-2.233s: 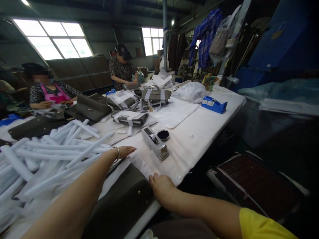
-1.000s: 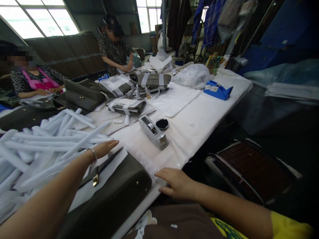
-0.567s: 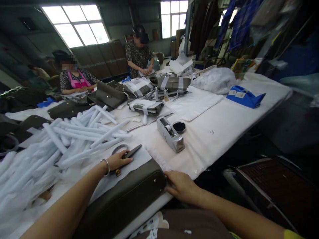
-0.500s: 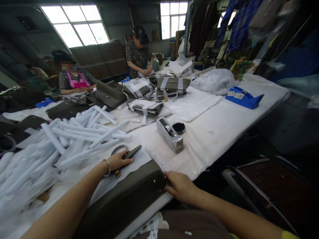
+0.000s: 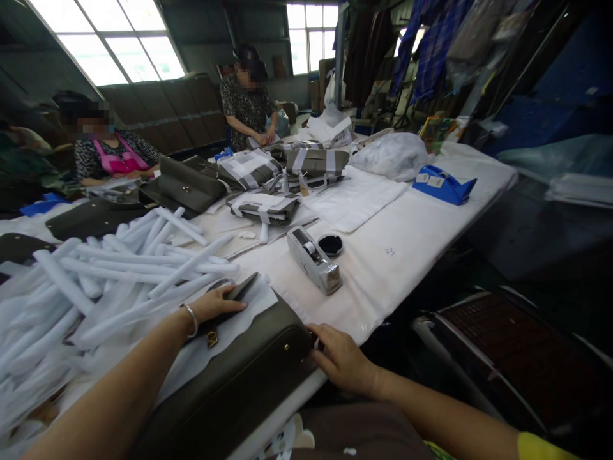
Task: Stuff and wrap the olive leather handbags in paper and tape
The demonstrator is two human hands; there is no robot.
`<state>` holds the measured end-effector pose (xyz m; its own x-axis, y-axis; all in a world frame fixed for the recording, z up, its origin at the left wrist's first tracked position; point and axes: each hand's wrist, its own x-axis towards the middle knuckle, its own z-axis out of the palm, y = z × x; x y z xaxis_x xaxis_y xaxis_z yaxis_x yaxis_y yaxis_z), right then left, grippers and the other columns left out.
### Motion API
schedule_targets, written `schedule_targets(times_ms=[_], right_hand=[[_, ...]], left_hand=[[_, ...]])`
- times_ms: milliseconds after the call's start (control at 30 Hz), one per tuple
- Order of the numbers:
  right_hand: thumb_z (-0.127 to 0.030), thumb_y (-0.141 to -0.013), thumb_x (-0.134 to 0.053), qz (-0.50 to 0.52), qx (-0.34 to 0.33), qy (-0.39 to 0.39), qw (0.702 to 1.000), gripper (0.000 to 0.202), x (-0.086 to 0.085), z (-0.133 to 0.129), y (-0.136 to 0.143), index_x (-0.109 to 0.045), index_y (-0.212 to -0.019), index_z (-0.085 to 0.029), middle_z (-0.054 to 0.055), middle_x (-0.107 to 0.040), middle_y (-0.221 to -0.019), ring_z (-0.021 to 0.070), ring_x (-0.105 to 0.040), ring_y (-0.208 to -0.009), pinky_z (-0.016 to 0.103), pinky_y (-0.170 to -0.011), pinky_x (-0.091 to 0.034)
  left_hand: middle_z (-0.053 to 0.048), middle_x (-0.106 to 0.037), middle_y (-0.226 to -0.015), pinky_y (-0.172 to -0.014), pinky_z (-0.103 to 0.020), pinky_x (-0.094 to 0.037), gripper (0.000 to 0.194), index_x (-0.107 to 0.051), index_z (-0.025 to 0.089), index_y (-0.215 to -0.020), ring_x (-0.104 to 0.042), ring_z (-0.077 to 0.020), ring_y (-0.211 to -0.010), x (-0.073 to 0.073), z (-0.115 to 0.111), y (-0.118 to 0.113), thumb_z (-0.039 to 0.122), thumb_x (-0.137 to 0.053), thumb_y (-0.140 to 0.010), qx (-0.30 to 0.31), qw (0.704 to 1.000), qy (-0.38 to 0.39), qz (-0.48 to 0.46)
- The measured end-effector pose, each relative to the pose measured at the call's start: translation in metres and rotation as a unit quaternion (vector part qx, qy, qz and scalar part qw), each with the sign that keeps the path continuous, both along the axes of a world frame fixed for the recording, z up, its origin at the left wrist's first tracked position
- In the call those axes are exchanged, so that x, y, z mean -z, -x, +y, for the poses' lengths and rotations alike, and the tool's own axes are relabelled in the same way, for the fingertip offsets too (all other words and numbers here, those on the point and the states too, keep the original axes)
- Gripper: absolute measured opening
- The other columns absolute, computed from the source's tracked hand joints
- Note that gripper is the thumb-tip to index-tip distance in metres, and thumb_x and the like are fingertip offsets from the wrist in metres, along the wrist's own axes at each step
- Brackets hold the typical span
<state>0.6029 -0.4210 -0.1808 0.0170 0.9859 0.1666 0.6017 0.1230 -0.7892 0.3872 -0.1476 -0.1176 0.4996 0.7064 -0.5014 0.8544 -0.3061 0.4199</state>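
Note:
A dark olive bag (image 5: pixel 230 377) lies at the table's near edge, its base side facing me, with small gold studs. My left hand (image 5: pixel 218 305), a bracelet on its wrist, rests on the bag's dark flap (image 5: pixel 243 289), thumb and fingers apart. Beneath it lies white sheet material (image 5: pixel 253 306), and a gold clasp (image 5: pixel 212 338) shows near the wrist. At the bag's right end, my right hand (image 5: pixel 338 358) has its fingers closed on the corner; the fingertips are partly hidden there.
Beyond the bag stand a grey tape dispenser (image 5: pixel 313 260), a black round item (image 5: pixel 330 244) and a blue dispenser (image 5: pixel 443 185). White foam rolls (image 5: pixel 129 262) pile up at left. Several wrapped bags (image 5: pixel 263 206) lie farther back. Two people work across the table (image 5: pixel 383 255).
The view has shifted, so the scene sits farther left. Both hands stay at the same places on the bag, and the flap under my left hand looks slightly more raised.

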Motion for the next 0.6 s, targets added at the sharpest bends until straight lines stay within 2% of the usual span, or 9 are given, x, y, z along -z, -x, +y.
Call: schedule_targets(times_ms=[100,267,367,500,600], right_hand=[[-0.020,-0.083,-0.050,0.010,0.017,-0.014,1.000,0.045,0.000,-0.003,-0.011,-0.044,-0.128,-0.018,0.008,-0.058,-0.110,0.0190,-0.055,-0.099,0.033,-0.090,-0.044],[-0.018,-0.084,-0.049,0.025,0.054,-0.022,0.998,0.045,0.012,-0.009,-0.028,-0.044,-0.128,-0.018,0.009,-0.057,-0.115,0.0195,-0.054,-0.104,0.034,-0.093,-0.044],[-0.018,-0.084,-0.047,0.018,0.085,-0.008,0.996,0.046,0.022,-0.011,-0.034,-0.043,-0.130,-0.017,0.011,-0.056,-0.119,0.0208,-0.053,-0.108,0.036,-0.096,-0.042],[-0.018,-0.084,-0.047,0.000,0.095,0.019,0.995,0.048,0.028,-0.011,-0.037,-0.042,-0.132,-0.017,0.011,-0.057,-0.118,0.0217,-0.053,-0.109,0.037,-0.096,-0.042],[-0.018,-0.084,-0.048,-0.001,0.088,0.022,0.996,0.048,0.023,-0.012,-0.037,-0.042,-0.131,-0.018,0.010,-0.058,-0.116,0.0211,-0.054,-0.107,0.036,-0.095,-0.043]], left_hand=[[-0.008,-0.054,-0.131,-0.100,-0.032,-0.040,0.094,-0.041,0.016,-0.135,-0.051,-0.0289,-0.116,-0.004,0.002,-0.017,0.062,-0.067,-0.058,-0.027,0.998,0.046,-0.029],[-0.003,-0.063,-0.119,-0.093,-0.033,-0.046,0.084,-0.052,0.026,-0.127,-0.055,-0.0286,-0.113,-0.001,0.000,-0.050,0.061,-0.069,-0.053,-0.022,0.998,0.047,-0.041],[-0.005,-0.059,-0.124,-0.096,-0.037,-0.043,0.085,-0.052,0.026,-0.127,-0.052,-0.0305,-0.116,0.007,-0.002,-0.064,0.067,-0.064,-0.054,0.008,1.000,0.015,-0.013],[-0.011,-0.055,-0.130,-0.098,-0.038,-0.040,0.089,-0.052,0.022,-0.128,-0.051,-0.0316,-0.117,0.017,0.005,-0.070,0.072,-0.059,-0.055,0.041,0.999,-0.004,0.009],[-0.008,-0.058,-0.126,-0.094,-0.036,-0.042,0.076,-0.058,0.024,-0.121,-0.055,-0.0287,-0.113,0.016,0.022,-0.073,0.074,-0.047,-0.065,0.086,0.994,-0.043,0.042]])
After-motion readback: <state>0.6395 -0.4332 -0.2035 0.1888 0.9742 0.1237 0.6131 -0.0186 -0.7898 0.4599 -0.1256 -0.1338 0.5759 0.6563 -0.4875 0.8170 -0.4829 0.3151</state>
